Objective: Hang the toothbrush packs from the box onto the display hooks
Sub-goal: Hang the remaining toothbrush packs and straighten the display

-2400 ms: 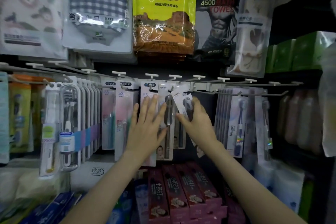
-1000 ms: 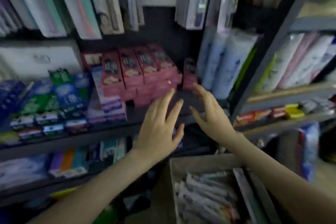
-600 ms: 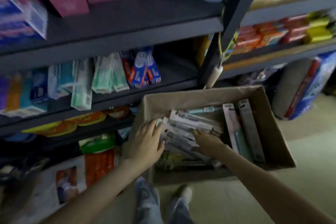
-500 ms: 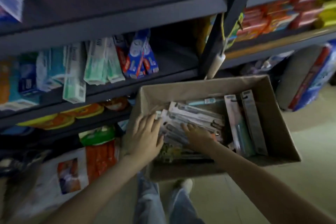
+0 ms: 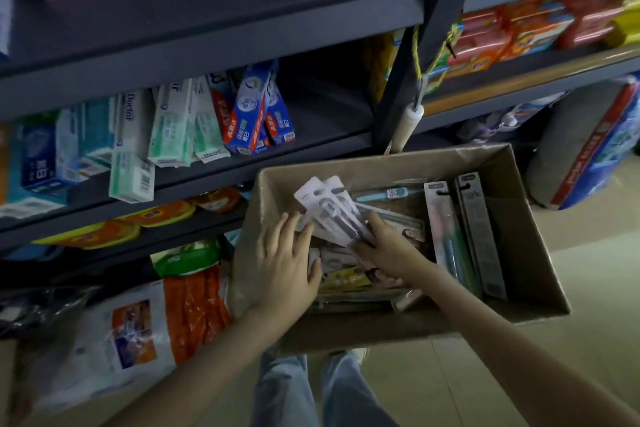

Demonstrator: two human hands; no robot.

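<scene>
Looking down from the left, we see dark shelves (image 5: 214, 42) with toothpaste cartons (image 5: 249, 114) that lean on each other, and below them a white and orange bag (image 5: 152, 326) on the floor. Next comes the left hand (image 5: 284, 267). It lies over the left edge of the cardboard box (image 5: 530, 253), with its fingers straight and a little apart; they hold nothing, and the tips are just beside the white packs.

In the middle of the box the right hand (image 5: 384, 246) grips the toothbrush packs (image 5: 329, 208), a few white ones spread like a fan. Its fingers are curled around their lower ends, and the hanging ends point up and to the left, above the pile (image 5: 353, 284) of other packs that lies on the box bottom. We cannot tell exactly how many packs are in the hand.

More to the right, two long packs (image 5: 478, 236) lie side by side along the right wall of the box. Behind the box stands the dark post (image 5: 426, 45) of the shelf, and at the far right a wrapped bundle (image 5: 588, 152) rests on the floor. Under the box we see legs in jeans (image 5: 287, 392).
</scene>
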